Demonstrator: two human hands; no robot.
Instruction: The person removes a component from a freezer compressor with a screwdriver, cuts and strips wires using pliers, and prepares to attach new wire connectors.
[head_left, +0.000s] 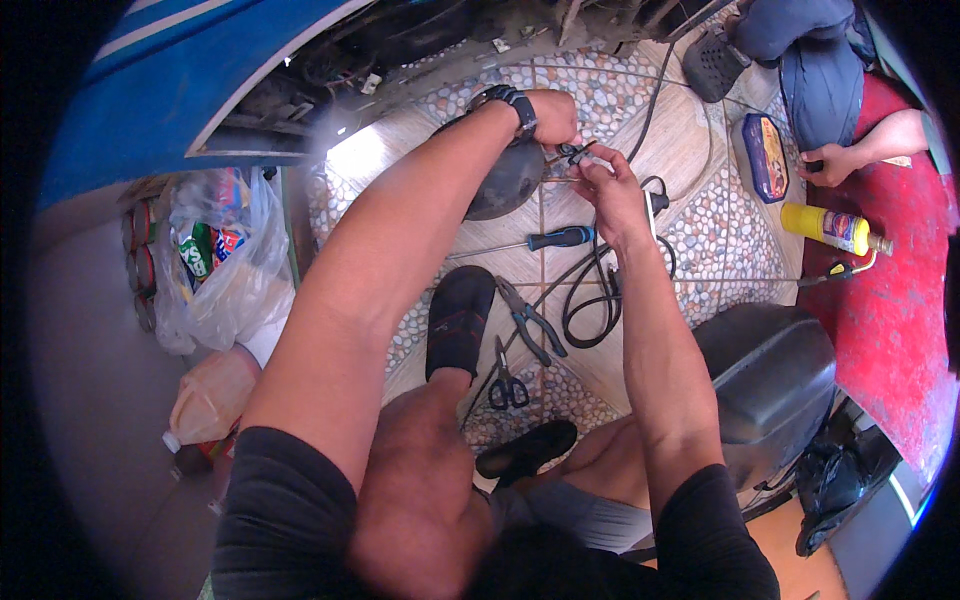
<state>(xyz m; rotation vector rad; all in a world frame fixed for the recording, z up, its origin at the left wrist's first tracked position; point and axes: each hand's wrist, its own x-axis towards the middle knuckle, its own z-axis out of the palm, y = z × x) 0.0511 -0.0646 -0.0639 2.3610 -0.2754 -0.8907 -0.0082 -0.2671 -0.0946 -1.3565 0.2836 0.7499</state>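
My left hand (pixel 553 118), with a dark watch on its wrist, is closed at the top of a round black metal housing (pixel 510 188). Its fingertips are partly hidden, so what it grips does not show. Fingers of my right hand (pixel 612 192) pinch a small dark part (pixel 574 155) with thin wires, beside the housing and close to my left hand. Below them a blue-and-black screwdriver (pixel 562 238) lies on the tiled floor. Dark-handled pliers (pixel 530 322) and black-handled scissors (pixel 508 388) lie nearer my feet.
A black cable (pixel 568 322) loops beside a white power socket (pixel 655 205). To the right are a yellow gas torch (pixel 828 228), a blue tub (pixel 766 160), a black moulded case (pixel 765 370) and another person's hand (pixel 832 165). A blue panel (pixel 130 110) and plastic bag (pixel 245 270) stand left.
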